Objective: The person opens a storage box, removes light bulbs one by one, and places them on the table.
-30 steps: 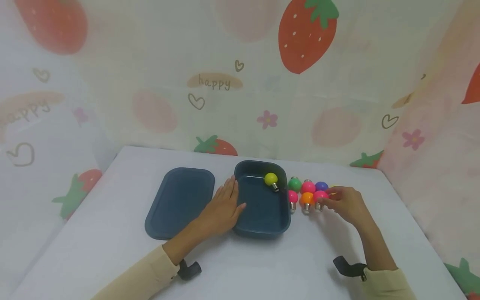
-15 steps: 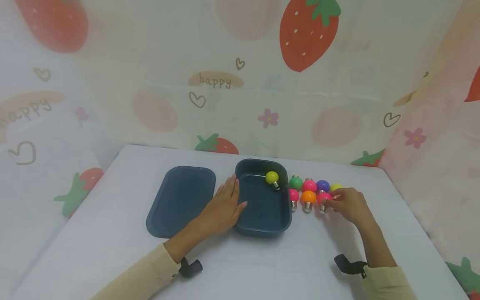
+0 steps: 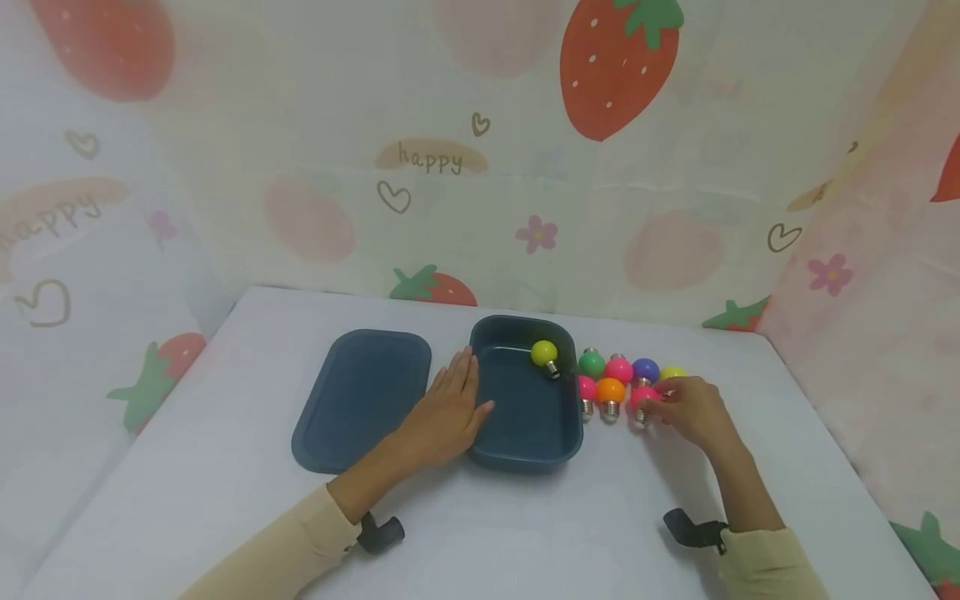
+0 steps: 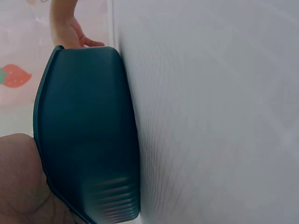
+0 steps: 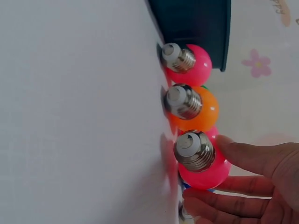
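Note:
My left hand [image 3: 444, 417] lies with straight fingers along the left rim of a dark blue-green plastic box [image 3: 525, 462]. Inside the box, near its back right corner, rests a yellow light bulb [image 3: 543, 353]. To the right of the box, my right hand [image 3: 693, 410] pinches a pink bulb [image 5: 205, 172] between thumb and fingers, its metal screw base pointing toward me. Beside that bulb in the front row are an orange bulb [image 3: 611, 392] and another pink bulb [image 3: 587, 388], which is close against the box wall.
Behind the front row stand a green bulb [image 3: 592, 363], a pink bulb [image 3: 618, 368], a blue bulb [image 3: 646, 370] and a yellow bulb [image 3: 673, 372] partly behind my right hand. A flat dark lid [image 3: 363, 400] lies left of the box on the white table [image 3: 525, 542].
My right hand and the pink bulb have shifted slightly right, then a little back left and nearer. The orange bulb has moved slightly left. My left hand stays at the box.

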Available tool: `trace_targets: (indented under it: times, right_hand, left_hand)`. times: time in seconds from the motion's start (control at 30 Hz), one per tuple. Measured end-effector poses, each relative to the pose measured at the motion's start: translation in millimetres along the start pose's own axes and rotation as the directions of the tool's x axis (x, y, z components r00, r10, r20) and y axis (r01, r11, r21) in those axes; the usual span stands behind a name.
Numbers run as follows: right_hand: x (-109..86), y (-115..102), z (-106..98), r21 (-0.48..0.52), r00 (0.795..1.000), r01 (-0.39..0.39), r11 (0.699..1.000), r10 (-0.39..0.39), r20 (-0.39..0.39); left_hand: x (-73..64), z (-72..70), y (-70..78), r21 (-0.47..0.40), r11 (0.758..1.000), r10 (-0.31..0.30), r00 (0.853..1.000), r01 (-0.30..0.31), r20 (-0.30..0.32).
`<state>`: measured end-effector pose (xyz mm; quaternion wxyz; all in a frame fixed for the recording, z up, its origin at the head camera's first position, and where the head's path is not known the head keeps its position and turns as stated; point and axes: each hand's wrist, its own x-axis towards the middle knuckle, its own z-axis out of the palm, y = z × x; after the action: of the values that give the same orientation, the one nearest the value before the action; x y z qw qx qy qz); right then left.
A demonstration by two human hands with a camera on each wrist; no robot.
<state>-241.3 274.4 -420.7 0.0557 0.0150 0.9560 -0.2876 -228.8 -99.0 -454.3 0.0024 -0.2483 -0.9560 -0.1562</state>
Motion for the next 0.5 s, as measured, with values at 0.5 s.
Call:
trace_targets:
  times: [0.5]
  right_hand:
    - [4.4, 2, 11, -0.008, 0.999, -0.016, 1.0, 0.016, -0.031]
  left_hand:
    - [0.1, 0.9, -0.9, 0.003, 1.0, 0.008, 1.0, -0.008, -0.008]
